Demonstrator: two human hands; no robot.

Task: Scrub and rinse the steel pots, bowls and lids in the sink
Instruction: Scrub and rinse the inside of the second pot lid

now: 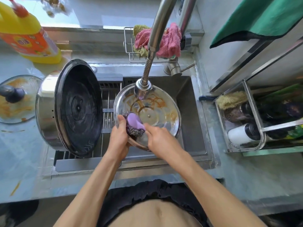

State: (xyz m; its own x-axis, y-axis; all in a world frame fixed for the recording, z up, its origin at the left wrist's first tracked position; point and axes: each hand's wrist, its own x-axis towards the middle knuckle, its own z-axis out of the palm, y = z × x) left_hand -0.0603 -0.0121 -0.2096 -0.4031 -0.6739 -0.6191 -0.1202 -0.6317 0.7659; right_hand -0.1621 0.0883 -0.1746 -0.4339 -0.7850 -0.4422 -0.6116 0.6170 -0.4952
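A round steel lid [157,110], smeared with orange-brown sauce, is tilted up over the sink basin [188,99]. My left hand [120,136] grips its near-left rim, thumb on the inner face. My right hand [157,138] holds the purple handle of a steel-wool scrubber [134,125], whose wool presses on the lid's lower left. The faucet head [142,87] hangs over the lid's top edge. A big steel pot [49,110] lies on its side on the left of the sink, a dark lid [78,107] leaning against its mouth.
A glass lid [16,99] with sauce stains lies on the left counter by a yellow detergent bottle [31,35]. A wire rack [131,51] with pink cloths stands behind the faucet. A clear bin [246,122] with brushes and bottles sits on the right.
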